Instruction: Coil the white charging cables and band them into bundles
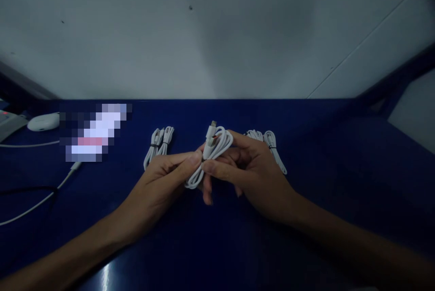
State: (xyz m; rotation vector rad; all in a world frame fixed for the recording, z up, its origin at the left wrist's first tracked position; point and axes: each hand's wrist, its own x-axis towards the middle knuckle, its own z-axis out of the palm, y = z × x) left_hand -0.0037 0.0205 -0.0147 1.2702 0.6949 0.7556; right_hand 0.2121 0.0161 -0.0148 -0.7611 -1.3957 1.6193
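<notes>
A coiled white USB cable [222, 142] is held between my two hands above the blue table, with its metal plug ends pointing up. My left hand [170, 171] pinches the middle of the bundle between thumb and fingers. From the other side, my right hand [249, 164] grips the same bundle, its thumb close to the left thumb. Whether a tie wraps the bundle's middle is hidden by the fingers. Behind my left hand lie tied white cables [166, 140]. More white cable bundles [272, 143] rest behind my right hand, partly covered by it.
At the left, a blurred-out bright phone-like object [98, 132] has a white cord [64, 182] running from it. Beside it are a white rounded case [43, 122] and a white device with a red light [10, 121]. A pale wall [152, 46] rises behind the blue table [322, 159].
</notes>
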